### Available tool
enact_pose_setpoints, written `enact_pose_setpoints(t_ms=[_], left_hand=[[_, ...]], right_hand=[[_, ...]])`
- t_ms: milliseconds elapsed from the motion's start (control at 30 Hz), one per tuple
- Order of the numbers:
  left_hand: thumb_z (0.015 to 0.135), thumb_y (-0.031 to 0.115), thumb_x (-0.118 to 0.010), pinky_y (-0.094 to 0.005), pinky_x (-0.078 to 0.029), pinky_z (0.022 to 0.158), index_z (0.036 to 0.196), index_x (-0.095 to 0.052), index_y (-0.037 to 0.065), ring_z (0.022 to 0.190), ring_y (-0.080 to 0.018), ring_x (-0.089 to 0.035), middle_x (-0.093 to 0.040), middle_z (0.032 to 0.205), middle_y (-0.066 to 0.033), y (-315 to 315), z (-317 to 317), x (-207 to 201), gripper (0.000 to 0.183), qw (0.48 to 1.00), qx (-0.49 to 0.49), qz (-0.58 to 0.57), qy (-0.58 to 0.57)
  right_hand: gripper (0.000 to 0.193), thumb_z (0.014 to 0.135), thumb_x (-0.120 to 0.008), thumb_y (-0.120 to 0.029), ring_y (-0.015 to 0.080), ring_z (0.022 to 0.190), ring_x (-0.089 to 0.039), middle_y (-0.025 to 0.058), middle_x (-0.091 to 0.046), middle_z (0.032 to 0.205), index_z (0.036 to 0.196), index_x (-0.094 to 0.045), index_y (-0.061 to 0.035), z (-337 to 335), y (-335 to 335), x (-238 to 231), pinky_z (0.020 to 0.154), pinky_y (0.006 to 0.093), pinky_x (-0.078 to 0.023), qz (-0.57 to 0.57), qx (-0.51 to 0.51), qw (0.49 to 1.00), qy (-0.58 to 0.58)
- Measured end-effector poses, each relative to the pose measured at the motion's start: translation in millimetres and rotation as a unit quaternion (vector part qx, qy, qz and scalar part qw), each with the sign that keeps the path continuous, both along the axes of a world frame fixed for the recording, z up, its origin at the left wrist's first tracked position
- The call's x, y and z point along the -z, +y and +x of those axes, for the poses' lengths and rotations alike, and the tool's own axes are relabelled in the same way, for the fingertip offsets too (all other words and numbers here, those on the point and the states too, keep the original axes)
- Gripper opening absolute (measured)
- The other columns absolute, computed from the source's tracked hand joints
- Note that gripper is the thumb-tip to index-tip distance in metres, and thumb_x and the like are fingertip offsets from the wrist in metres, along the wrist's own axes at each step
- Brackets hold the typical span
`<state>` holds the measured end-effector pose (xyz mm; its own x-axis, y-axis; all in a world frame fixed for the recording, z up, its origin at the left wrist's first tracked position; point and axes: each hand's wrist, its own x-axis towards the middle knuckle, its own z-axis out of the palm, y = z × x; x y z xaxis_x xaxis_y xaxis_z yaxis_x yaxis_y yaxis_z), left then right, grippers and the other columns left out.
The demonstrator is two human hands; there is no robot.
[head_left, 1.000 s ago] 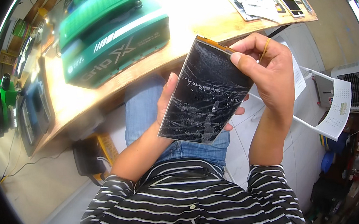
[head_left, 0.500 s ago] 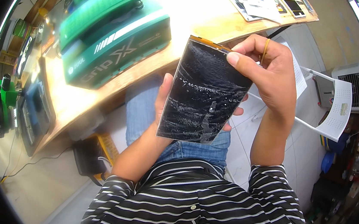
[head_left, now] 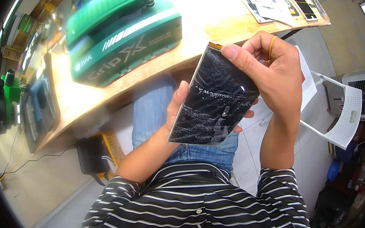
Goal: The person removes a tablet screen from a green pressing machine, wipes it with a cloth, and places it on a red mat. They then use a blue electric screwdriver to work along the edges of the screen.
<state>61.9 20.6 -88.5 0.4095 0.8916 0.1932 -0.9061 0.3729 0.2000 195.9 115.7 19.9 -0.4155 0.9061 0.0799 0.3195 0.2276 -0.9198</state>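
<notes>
A black phone screen panel (head_left: 214, 104) with pale scuffs, white specks and an orange strip along its top edge is held up over my lap. My left hand (head_left: 177, 102) supports it from beneath, thumb at the left edge and fingertips showing past the right edge. From above, my right hand (head_left: 268, 69) pinches the upper edge, its thumb lying on the panel's face near the orange strip. A thin yellow band circles one right finger. The panel's underside and most of my left fingers are hidden.
On the wooden table (head_left: 208, 28) stands a green machine (head_left: 123, 42). Papers (head_left: 267, 5) and a phone frame (head_left: 302, 6) lie at the far right. A white chair (head_left: 347, 116) and a grey air cooler (head_left: 362, 94) stand to the right. A black-and-yellow case (head_left: 95, 154) is below the table.
My right thumb has slid left along the top edge, toward the panel's upper left corner. The panel has shifted slightly right in view, as has the whole scene.
</notes>
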Motion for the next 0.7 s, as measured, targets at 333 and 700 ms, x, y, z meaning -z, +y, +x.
enact_pose_setpoints(t_ms=[333,700], left_hand=[[0.086,0.081,-0.044,-0.0695,-0.045,0.097,0.159,-0.016,0.011,0.135,-0.0607,-0.035,-0.028,0.151,-0.0378,0.9,-1.6,-2.4,0.105,0.996,0.027,-0.022,-0.082],[0.084,0.082,-0.045,-0.0724,-0.044,0.096,0.159,-0.017,0.012,0.134,-0.0631,-0.034,-0.028,0.152,-0.0371,2.5,-4.0,-4.0,0.107,0.994,0.034,-0.033,-0.102]], right_hand=[[0.018,0.086,-0.076,-0.014,0.0053,0.069,-0.060,0.0014,-0.067,0.076,0.088,-0.068,0.0020,6.9,2.6,3.0,0.064,0.0187,-0.046,0.056,-0.023,0.998,0.021],[0.017,0.087,-0.075,-0.014,0.0056,0.064,-0.060,0.0022,-0.069,0.075,0.089,-0.069,0.0020,1.5,0.7,-1.6,0.060,0.0181,-0.045,0.032,-0.030,0.999,0.005]])
